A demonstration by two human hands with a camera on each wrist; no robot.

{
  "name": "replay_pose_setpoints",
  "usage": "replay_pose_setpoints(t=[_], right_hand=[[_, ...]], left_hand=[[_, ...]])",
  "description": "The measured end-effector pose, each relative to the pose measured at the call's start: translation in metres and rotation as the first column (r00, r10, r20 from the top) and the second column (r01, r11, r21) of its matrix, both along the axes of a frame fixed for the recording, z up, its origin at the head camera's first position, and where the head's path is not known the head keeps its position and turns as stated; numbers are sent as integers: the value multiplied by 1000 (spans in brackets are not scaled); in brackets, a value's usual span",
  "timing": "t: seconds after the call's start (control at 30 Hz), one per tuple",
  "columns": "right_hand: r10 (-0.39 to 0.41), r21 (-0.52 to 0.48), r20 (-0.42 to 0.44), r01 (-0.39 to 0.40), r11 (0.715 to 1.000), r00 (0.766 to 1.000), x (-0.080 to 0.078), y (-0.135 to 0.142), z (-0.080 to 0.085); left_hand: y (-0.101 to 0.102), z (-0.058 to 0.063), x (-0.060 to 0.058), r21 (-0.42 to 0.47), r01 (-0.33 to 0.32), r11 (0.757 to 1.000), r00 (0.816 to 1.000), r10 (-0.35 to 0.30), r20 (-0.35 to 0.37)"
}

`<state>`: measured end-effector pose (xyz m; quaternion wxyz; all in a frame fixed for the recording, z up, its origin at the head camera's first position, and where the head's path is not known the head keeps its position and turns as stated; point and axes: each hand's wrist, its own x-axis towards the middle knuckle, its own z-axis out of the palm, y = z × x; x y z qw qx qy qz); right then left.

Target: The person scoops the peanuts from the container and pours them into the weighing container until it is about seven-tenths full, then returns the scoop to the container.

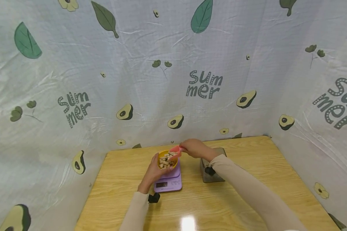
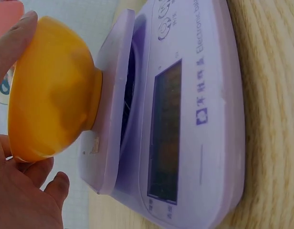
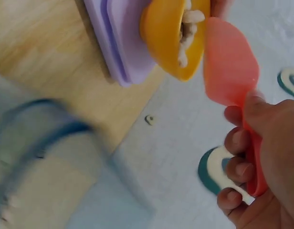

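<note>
A yellow bowl (image 2: 54,90) stands on the plate of a purple kitchen scale (image 1: 174,185), holding peanuts in their shells (image 1: 164,162). My left hand (image 1: 153,172) grips the bowl from the side, with thumb and fingers spread around its wall near the rim. With its fingers wrapped round the handle, my right hand (image 1: 196,148) holds a pink scoop (image 3: 230,62). The scoop is tilted over the bowl's far right rim, and peanuts show at its mouth in the head view. The scale's display (image 2: 165,133) faces me; its reading is too dim to make out.
A grey see-through box (image 1: 213,178) with some peanuts inside stands right of the scale, partly under my right forearm. The wooden table (image 1: 127,192) meets a printed white sheet (image 1: 150,96) at the back and both sides.
</note>
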<state>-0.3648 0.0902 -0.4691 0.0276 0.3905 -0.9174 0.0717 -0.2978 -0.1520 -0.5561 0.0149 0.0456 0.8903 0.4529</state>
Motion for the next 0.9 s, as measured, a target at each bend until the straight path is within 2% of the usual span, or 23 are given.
replay_pose_setpoints(t=[0.2,0.33,0.47,0.57,0.63,0.77,0.9], right_hand=[[24,180,-122,-1,984,992,4,-24,25],[79,319,-247,4,948,966,8,-35,47],[85,380,-294,35,925,952,12,-33,64],[68,333,-266,25,943,962,13,-24,68],[59,262,-235,5,965,970,12,-15,64],[38,64,-150,-29,998,988,12,7,48],[-29,-129,-14,27,991,999,18,33,24]], left_hand=[[0,-1,1,17,3,1000,1000,-3,9],[0,-1,1,18,4,1000,1000,-5,6],[0,-2,0,18,6,1000,1000,-6,-4],[1,-2,0,24,4,1000,1000,-4,-4],[2,-2,0,25,3,1000,1000,-3,-1],[2,-3,2,25,4,1000,1000,-4,-9],[0,-1,4,-43,-9,999,1000,8,-26]])
